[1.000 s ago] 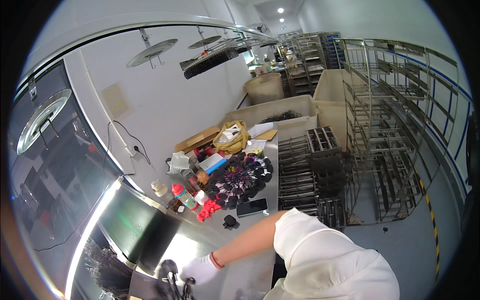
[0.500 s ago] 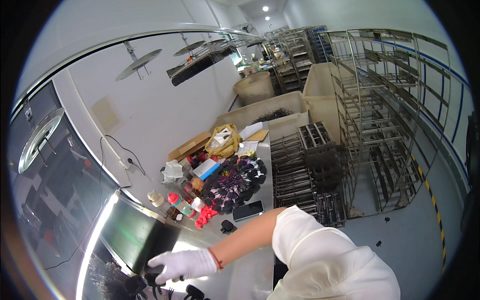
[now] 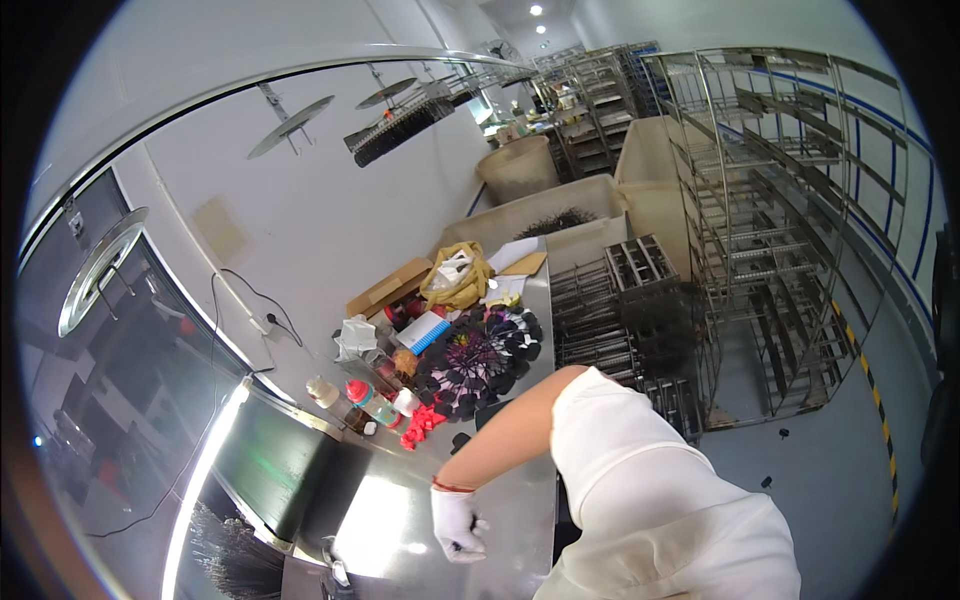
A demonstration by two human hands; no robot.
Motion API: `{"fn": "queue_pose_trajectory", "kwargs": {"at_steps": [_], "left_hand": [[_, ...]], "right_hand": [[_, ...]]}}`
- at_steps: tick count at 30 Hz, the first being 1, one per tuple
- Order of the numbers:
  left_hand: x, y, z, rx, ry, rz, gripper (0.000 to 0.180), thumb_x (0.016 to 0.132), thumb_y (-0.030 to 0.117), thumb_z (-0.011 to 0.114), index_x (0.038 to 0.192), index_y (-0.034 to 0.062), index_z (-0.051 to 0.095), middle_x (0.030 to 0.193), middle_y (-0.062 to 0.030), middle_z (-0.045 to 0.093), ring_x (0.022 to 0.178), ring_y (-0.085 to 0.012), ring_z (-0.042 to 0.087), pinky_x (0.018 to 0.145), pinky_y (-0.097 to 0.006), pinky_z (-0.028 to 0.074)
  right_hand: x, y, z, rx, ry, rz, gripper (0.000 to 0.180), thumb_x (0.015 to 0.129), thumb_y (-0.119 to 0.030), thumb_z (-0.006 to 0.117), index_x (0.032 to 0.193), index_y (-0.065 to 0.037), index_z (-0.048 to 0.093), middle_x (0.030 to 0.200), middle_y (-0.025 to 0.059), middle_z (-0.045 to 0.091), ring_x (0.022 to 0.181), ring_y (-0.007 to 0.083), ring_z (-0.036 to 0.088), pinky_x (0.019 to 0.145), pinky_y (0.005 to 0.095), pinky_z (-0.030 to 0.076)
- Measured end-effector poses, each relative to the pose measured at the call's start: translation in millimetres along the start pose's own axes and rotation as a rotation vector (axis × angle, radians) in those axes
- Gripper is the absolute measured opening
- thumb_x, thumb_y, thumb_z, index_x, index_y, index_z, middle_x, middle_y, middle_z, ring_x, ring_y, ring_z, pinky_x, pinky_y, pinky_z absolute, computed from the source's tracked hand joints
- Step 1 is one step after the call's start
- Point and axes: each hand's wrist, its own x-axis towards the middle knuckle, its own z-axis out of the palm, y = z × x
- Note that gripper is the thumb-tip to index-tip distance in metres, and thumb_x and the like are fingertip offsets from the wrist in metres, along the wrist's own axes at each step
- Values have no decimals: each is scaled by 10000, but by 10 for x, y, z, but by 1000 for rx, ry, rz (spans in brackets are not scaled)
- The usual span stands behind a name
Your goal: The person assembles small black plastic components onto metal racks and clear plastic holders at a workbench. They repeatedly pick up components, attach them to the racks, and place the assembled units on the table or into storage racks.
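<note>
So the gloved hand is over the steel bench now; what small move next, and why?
Probably lower the gloved hand a little toward the dark brush bristles at the bench's near-left end. The hand looks empty, curled over bare steel, and those bristles are the closest thing to it.

My left hand (image 3: pixel 456 522) in matt white cloth glove; glossy steel worktable (image 3: pixel 520 490) beneath; bare metal wire racks (image 3: pixel 620 310); brown cardboard box (image 3: pixel 388 290).

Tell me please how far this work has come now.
Done, it seems: dark pieces lie fanned in a round heap. In hand: the gloved right hand hovers over the steel table, grip unclear. Left, probably: the black bristly bundle and the bin of dark pieces.
</note>
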Motion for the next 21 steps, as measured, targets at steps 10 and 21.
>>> {"fn": "queue_pose_trajectory", "kwargs": {"at_steps": [10, 21], "left_hand": [[-140, 53, -129, 180, -53, 0, 875, 618, 108, 873, 1402, 42, 492, 1311, -197, 545, 1249, -402, 541, 1040, -472, 481], [-917, -465, -649, 245, 169, 103, 882, 600, 117, 860, 1402, 26, 503, 1200, -134, 574, 1069, -268, 588, 945, -381, 496]], "right_hand": [[603, -1399, -759, -10, 825, 222, 565, 838, -344, 732, 1275, -44, 535, 1174, 168, 624, 1057, 365, 665, 863, 457, 552], [-291, -656, -448, 144, -184, 385, 166, 788, -89, 724, 953, -106, 710, 950, 103, 671, 900, 238, 629, 779, 387, 522]]}}
